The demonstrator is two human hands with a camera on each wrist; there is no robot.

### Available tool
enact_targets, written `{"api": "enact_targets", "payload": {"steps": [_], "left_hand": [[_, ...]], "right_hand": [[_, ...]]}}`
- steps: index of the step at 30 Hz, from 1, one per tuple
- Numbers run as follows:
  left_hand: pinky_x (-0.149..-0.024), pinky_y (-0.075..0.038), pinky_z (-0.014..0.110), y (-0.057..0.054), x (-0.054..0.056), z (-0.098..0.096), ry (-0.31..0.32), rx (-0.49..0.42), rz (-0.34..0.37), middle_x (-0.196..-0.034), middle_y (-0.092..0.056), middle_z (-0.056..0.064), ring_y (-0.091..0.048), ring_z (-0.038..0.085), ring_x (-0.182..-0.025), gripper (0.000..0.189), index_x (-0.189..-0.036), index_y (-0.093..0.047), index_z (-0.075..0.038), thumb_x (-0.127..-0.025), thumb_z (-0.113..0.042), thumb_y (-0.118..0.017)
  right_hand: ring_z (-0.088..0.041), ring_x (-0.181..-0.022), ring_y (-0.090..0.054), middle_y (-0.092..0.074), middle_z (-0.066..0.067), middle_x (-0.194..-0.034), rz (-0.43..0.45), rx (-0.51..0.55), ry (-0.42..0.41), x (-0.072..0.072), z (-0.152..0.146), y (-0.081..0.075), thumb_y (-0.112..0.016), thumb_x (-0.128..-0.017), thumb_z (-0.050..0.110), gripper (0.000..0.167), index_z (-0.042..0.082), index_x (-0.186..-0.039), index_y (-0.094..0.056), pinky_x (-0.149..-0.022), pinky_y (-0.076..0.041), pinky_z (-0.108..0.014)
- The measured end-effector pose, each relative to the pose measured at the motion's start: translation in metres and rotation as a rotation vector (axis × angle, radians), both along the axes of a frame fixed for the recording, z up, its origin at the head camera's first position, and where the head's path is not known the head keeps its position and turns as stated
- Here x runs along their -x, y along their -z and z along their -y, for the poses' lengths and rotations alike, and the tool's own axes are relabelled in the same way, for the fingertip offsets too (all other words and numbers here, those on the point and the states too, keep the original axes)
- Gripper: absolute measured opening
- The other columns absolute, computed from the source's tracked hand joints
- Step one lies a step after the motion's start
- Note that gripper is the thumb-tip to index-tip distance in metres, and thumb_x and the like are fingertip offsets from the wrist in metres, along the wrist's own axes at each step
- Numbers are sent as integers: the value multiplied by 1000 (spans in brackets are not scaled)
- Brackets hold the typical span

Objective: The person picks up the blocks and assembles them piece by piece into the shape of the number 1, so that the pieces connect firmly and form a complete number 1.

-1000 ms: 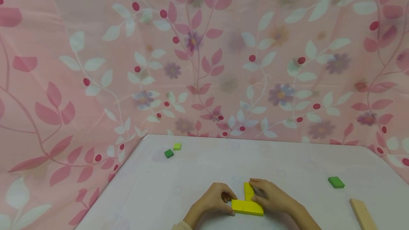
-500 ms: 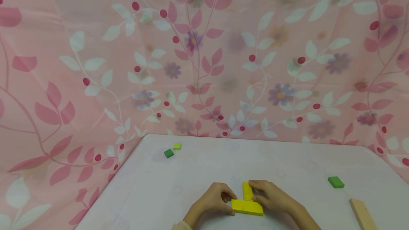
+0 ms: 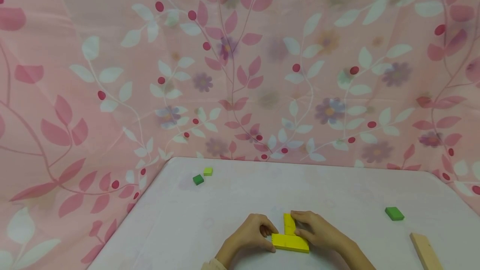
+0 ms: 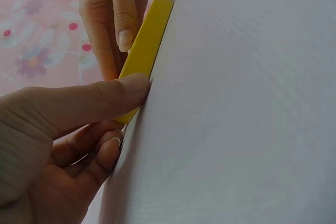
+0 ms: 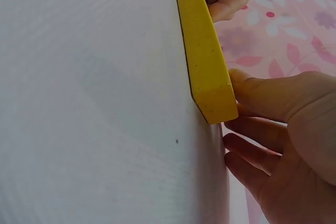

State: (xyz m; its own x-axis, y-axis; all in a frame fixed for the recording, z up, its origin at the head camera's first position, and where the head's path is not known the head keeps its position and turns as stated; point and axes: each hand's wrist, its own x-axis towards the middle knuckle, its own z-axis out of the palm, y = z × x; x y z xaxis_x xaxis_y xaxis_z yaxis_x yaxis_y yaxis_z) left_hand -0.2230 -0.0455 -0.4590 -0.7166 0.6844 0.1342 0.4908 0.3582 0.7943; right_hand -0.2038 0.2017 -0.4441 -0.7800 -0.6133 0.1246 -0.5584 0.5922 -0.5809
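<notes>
Two yellow wooden blocks meet at a right angle on the table. The front block lies crosswise; the rear block points away from its back side. My left hand pinches the front block's left end, thumb on the near face, as the left wrist view shows of this yellow block. My right hand holds the rear block from the right, index finger by its far end and thumb near the joint. In the right wrist view, the front block hides the rear one.
A dark green block and a light green block lie at the far left of the table. On the right are a green block and a plain wooden plank. A pink floral cloth hangs behind.
The rear yellow block has slid slightly left along the front block, and my right fingers have moved with it. My left hand and the front block have stayed nearly in place.
</notes>
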Motion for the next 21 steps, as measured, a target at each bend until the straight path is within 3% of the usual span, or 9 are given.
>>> {"api": "enact_targets", "payload": {"steps": [10,21], "left_hand": [[-63,-48,15,-2,-2,-1,-32,-12,48,-79,-63,-10,-53,-1,-66,31,-91,-74,-4,-63,-6,-86],[-64,-48,15,0,-1,0,-35,-17,53,-78,-62,-11,-53,-1,-66,31,-91,-73,-4,-62,-5,-86]], "right_hand": [[-42,-118,-50,-54,-24,-128,28,8,41,0,-1,0,-59,-93,30,52,-10,-125,-53,-94,-40,-54],[-38,-111,-56,-61,-19,-122,54,34,59,0,-8,-3,-64,-89,25,45,-6,-120,-59,-90,-45,-50]]}}
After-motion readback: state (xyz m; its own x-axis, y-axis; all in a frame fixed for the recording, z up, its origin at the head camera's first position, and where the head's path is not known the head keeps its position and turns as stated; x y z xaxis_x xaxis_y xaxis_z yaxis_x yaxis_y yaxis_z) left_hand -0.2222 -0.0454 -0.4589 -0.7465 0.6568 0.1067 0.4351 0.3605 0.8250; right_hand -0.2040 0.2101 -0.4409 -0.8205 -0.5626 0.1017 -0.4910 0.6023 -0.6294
